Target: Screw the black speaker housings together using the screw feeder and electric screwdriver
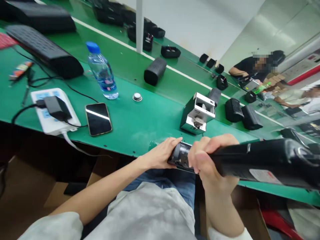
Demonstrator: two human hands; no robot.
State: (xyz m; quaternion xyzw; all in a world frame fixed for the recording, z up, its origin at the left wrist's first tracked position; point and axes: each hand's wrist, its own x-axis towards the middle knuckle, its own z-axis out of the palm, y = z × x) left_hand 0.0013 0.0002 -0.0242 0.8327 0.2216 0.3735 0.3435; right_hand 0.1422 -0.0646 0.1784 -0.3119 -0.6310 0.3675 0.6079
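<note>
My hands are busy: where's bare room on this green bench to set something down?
A wide bare patch lies between the phone, the silver disc and the metal-framed box, beyond your left hand. A smaller one: between the bottle and the black cylinder right of it. Crowded: the left end, with power strip, charger and cables.

On table [135,123]: phone [98,125] left of hands [162,154], bottle [103,73] behind phone.

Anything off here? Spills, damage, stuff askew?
No clear spill or damage. Slightly odd: the white power strip sits right at the green bench's near edge, white cable drooping over it, with a water bottle nearby.
</note>
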